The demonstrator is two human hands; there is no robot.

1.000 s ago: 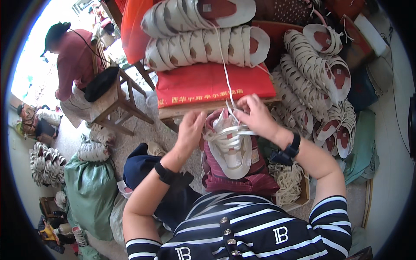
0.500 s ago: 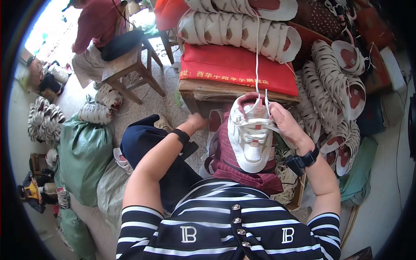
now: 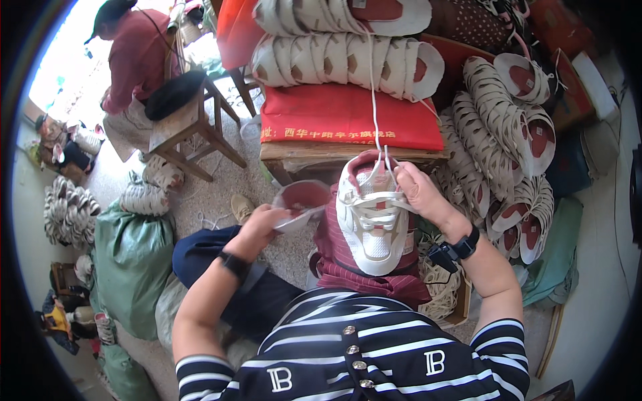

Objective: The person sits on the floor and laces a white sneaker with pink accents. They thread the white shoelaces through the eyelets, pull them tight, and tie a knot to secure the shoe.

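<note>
A white sneaker [image 3: 372, 230] with beige panels and a dark red lining rests toe toward me on a dark red striped cloth [image 3: 332, 257] over my lap. My right hand [image 3: 422, 194] is closed on its upper right edge, by the eyelets. White lace [image 3: 375, 100] runs up from the sneaker over the red covering. To the left, my left hand [image 3: 262, 226] is closed on the rim of a white shoe upper with a dark red lining [image 3: 301, 200], slightly smeared by motion. That piece hangs beside the wooden table, left of the sneaker.
Rows of nested white shoe uppers [image 3: 334, 63] lie on a red-covered wooden table [image 3: 287, 152]; more stacks [image 3: 498, 127] stand at right. Loose laces [image 3: 440, 287] fill a box by my right side. Green sacks [image 3: 134, 254], a stool [image 3: 184, 134] and a seated person [image 3: 137, 57] are at left.
My left hand has moved left and toward me, bringing the red-lined shoe upper out from beside the table. My right hand stays on the sneaker; the whole view has shifted slightly.
</note>
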